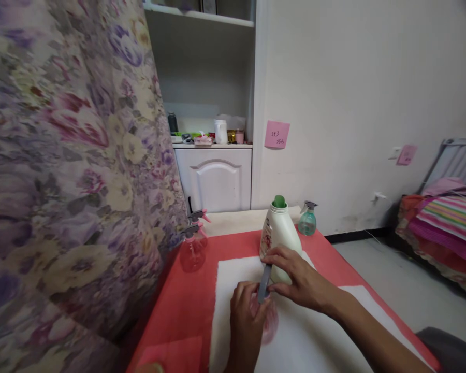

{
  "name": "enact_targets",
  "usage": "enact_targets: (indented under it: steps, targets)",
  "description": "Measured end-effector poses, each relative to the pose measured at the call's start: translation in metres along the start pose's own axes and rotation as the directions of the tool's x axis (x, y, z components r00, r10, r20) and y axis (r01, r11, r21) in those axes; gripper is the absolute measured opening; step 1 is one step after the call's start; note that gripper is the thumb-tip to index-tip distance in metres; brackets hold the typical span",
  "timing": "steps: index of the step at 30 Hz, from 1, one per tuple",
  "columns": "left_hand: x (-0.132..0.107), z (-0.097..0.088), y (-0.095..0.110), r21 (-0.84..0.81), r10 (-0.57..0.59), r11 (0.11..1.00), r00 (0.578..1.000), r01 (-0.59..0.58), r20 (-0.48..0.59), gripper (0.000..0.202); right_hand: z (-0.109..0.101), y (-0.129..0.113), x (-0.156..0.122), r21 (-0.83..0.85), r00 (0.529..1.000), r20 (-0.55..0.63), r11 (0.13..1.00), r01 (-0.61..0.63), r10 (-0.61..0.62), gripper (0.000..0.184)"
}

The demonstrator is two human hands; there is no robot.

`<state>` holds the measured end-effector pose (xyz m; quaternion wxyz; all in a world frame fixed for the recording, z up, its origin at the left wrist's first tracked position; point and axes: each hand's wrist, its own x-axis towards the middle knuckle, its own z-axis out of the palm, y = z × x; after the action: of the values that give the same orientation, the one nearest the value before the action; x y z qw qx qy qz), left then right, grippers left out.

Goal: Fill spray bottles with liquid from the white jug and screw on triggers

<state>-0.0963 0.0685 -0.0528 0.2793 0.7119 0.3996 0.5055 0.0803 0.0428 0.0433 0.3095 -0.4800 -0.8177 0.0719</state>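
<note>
My left hand [246, 316] is wrapped round a clear pink spray bottle [271, 324] on the white sheet. My right hand [295, 274] grips a long grey piece [264, 282], apparently the bottle's spray head seen from above, at the bottle's neck. Whether the two are joined there cannot be made out. Just behind my right hand stands a large white jug [285, 228] with a printed label and a green piece [279, 201] in its mouth.
Pink spray bottles [193, 254] stand at the red table's [178, 311] left edge, near a floral curtain [81, 155]. A green spray bottle [307, 223] is at the back right. White paper [233, 274] covers the middle. A bed [446, 228] lies beyond.
</note>
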Motion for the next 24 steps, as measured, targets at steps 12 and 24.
enact_targets:
  steps: [12,24]
  targets:
    - [-0.001,0.000,0.002,0.043,-0.031,0.999,0.999,0.032,-0.016,0.008,-0.005,-0.011,-0.019,0.038,0.986,-0.092,0.990,-0.133,0.136,0.006]
    - [-0.002,0.000,-0.001,-0.055,0.006,0.998,1.000,-0.006,-0.006,0.011,0.018,-0.050,-0.021,0.192,0.978,-0.087,0.966,-0.170,0.190,0.005]
